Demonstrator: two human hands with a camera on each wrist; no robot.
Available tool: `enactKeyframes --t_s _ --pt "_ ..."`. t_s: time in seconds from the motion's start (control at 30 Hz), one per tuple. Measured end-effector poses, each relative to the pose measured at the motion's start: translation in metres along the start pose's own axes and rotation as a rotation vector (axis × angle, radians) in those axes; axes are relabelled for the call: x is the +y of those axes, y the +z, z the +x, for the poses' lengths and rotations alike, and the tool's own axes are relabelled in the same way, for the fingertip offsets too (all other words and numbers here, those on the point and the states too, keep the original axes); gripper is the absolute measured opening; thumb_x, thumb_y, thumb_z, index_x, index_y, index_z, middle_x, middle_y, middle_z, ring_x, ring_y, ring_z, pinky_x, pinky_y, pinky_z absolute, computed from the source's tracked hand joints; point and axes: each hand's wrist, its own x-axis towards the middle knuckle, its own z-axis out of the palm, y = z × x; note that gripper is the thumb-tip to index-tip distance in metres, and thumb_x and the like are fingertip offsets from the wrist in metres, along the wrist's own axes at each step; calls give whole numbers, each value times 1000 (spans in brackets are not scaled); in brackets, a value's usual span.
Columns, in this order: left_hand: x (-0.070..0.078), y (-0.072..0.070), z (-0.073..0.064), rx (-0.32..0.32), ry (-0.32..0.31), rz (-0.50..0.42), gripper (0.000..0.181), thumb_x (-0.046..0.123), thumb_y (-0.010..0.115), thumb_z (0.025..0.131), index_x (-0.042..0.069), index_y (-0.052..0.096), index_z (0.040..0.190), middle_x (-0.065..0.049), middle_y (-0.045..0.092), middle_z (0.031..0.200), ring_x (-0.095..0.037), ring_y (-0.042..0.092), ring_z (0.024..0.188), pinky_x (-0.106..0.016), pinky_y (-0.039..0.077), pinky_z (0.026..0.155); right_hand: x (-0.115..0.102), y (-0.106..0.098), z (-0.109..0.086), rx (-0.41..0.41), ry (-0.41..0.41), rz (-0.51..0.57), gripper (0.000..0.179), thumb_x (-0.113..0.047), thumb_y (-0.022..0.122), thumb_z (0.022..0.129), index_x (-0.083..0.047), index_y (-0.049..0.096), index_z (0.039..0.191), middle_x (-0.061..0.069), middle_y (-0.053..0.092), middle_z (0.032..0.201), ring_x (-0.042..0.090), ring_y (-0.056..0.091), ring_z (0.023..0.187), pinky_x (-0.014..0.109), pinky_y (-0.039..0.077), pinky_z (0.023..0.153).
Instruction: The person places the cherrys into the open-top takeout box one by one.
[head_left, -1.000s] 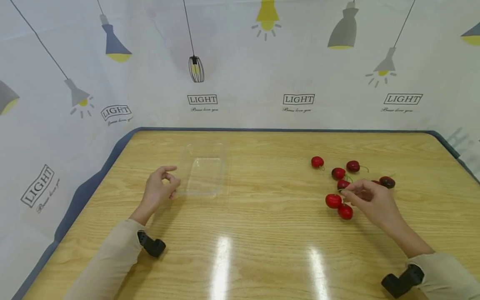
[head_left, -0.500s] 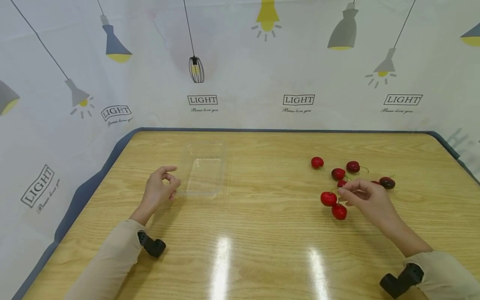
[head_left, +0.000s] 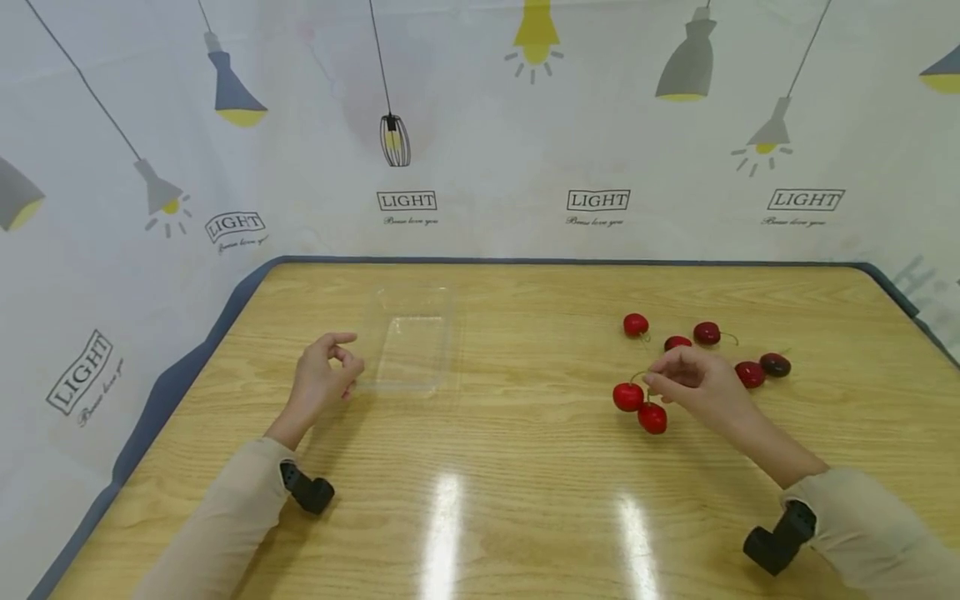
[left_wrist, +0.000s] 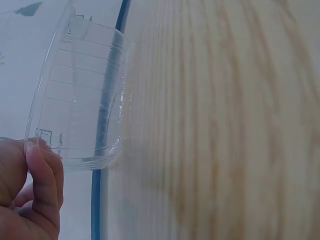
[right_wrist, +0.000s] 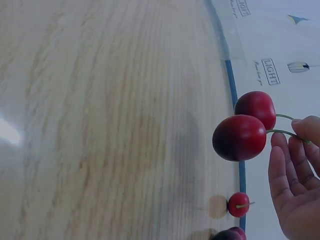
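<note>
The right grip (head_left: pixel 701 387) is clamped on the thin green stems (right_wrist: pixel 285 131) of 2 red cherries (head_left: pixel 628 397), thumb and fingertips together. The fruit hangs just off those fingertips, on the side facing the left grip (head_left: pixel 322 371). The left grip's fingers are curled and look pinched on the nearest rim of a clear container (head_left: pixel 411 346), which stands on the tabletop (head_left: pixel 525 467) just past them and well apart from the right grip.

5 loose cherries (head_left: pixel 636 325) show around the right grip: 3 just beyond it, 1 of these partly hidden by the hand, and 2 beside it on the side away from the container. The hand may cover more.

The work looks early, by my judgement: 2 cherries are picked up, not yet at the container, while the 5 loose cherries have yet to be picked up.
</note>
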Motion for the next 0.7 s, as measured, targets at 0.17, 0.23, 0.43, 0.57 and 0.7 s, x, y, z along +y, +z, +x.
enactKeyframes --t_s 0.17,0.23,0.43,0.57,0.7 --pt "1 0 0 4 11 11 42 -2 51 79 -8 46 119 -10 50 71 -13 48 39 -26 43 38 -7 8 5 -27 13 -17 18 -12 60 84 3 57 92 12 61 81 15 60 69 30 51 60" --pt "1 -1 0 6 9 13 42 -2 51 79 -8 46 120 -10 50 71 -12 48 39 -26 43 38 -11 10 9 -31 6 -15 18 -13 60 84 3 57 92 14 61 83 15 60 70 30 51 60" --pt "0 0 0 9 2 10 42 -2 51 78 -7 46 120 -10 51 71 -12 48 40 -27 44 38 -23 15 22 -58 -40 14 16 -11 60 84 4 58 90 17 60 83 18 60 69 30 51 61" --pt "-1 0 0 10 2 5 42 -2 51 79 -7 46 120 -11 50 72 -13 49 41 -27 44 39 -31 20 30 -64 -67 15 14 -9 61 83 3 57 89 13 60 77 18 60 66 34 51 60" --pt "-1 1 0 11 -2 5 41 -2 52 79 -7 46 119 -11 50 72 -12 49 40 -27 44 39 -40 26 39 -68 -86 -10 14 -10 61 82 2 57 89 11 61 76 17 60 65 31 51 60"
